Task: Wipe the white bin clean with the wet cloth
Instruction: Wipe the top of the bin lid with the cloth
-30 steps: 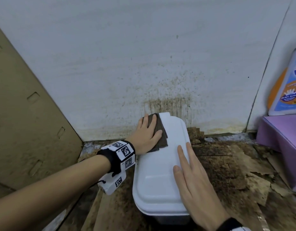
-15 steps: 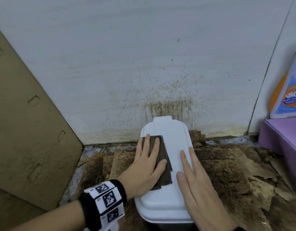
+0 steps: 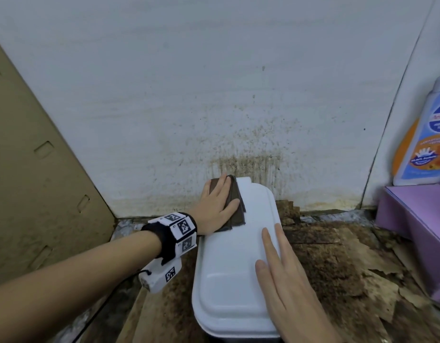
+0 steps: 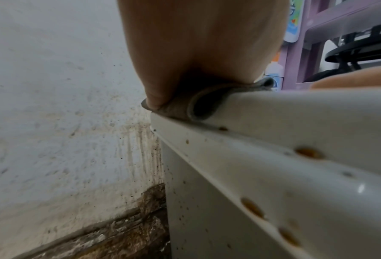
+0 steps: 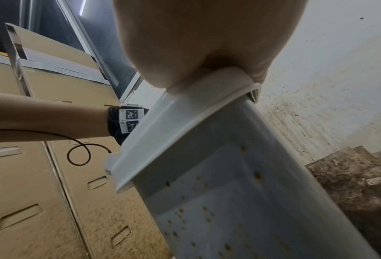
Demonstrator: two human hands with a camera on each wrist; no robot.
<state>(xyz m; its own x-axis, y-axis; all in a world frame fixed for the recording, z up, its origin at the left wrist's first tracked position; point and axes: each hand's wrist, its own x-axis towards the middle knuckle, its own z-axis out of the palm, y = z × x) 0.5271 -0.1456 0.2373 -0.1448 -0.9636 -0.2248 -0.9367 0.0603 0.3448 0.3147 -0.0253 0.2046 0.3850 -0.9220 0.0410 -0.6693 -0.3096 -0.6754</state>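
Since half a second ago, the left hand [image 3: 217,206] has slid the wet cloth [image 3: 235,205] away from the middle of the lid to its far left corner, close against the wall; the right hand [image 3: 284,278] has hardly shifted.

Left hand: fingers straight and flat, palm pressing down on the folded dark brown cloth, not curled round it; the left wrist view shows the cloth [image 4: 196,105] squashed between palm and lid edge, one fold bulging open. Right hand: fingers straight and together, resting flat on the near right part of the lid, steadying it, holding nothing.

The white bin [image 3: 235,276] stands on the floor [image 3: 337,256], its far end close to the wall or touching it; only its closed lid shows from above. That lid looks fairly clean in the head view; the wrist views show orange-brown spots on the lid's rim [image 4: 309,153] and many more down the bin's side [image 5: 207,219].

Around it: a white wall [image 3: 214,95] spattered and streaked brown just behind the bin; peeling, stained floor covering; brown cardboard [image 3: 41,181] leaning at left; a purple shelf [image 3: 417,219] at right with an orange and blue bottle [image 3: 426,139] on it.

Step in hand, as I judge it: wiping the lid top, at the far end of a back-and-forth stroke. Next move probably calls for drawing the cloth back along the lid with firm pressure, then working over the spotted rim and sides while the right hand keeps the bin from sliding.
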